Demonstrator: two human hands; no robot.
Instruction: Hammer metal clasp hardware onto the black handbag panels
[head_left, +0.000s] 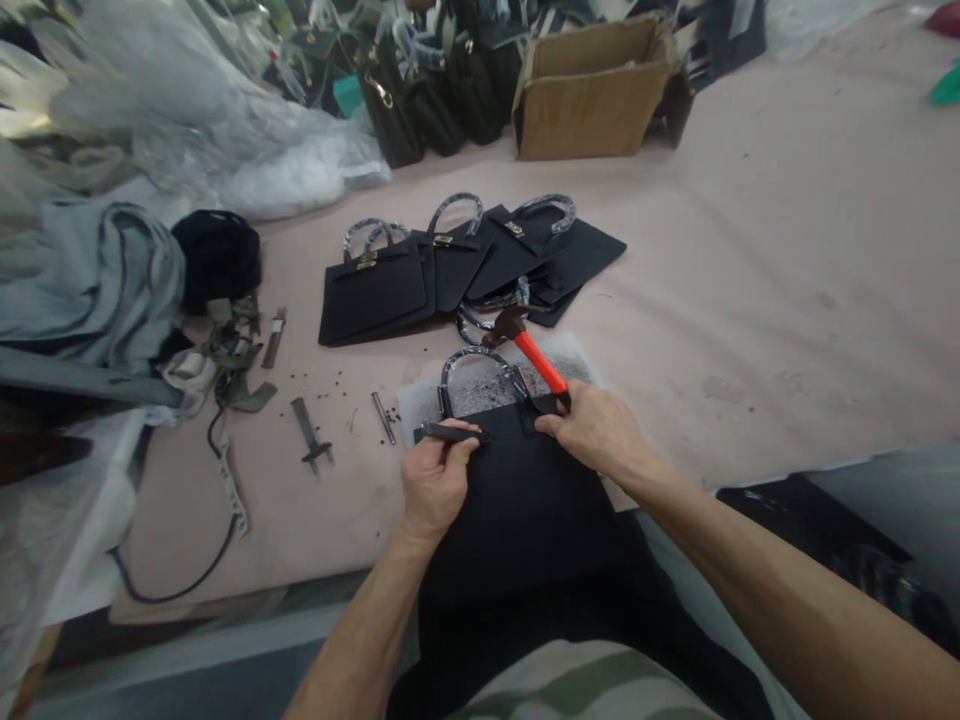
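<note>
A black bag panel (pixel 532 500) reaches from the table's front edge toward my body, with a plastic-wrapped handle (pixel 474 356) at its far end. My left hand (pixel 436 485) is closed around a dark metal punch (pixel 450 432), which is tilted low over the panel near its upper edge. In my right hand (pixel 596 430) is a hammer (pixel 536 355) with an orange-red handle, its head raised above the wrapped handle. The fingers of that hand also rest at the panel beside a small strap. A pale, dark-speckled board (pixel 559 358) lies under the far end.
Several black bag panels (pixel 375 295) with wrapped handles overlap behind. A pronged tool (pixel 309 438) and a metal rod (pixel 383 417) lie left, near a power strip (pixel 232 490). A cardboard box (pixel 592 95), dark bags (pixel 435 105) and plastic sheeting (pixel 300 165) stand farther back.
</note>
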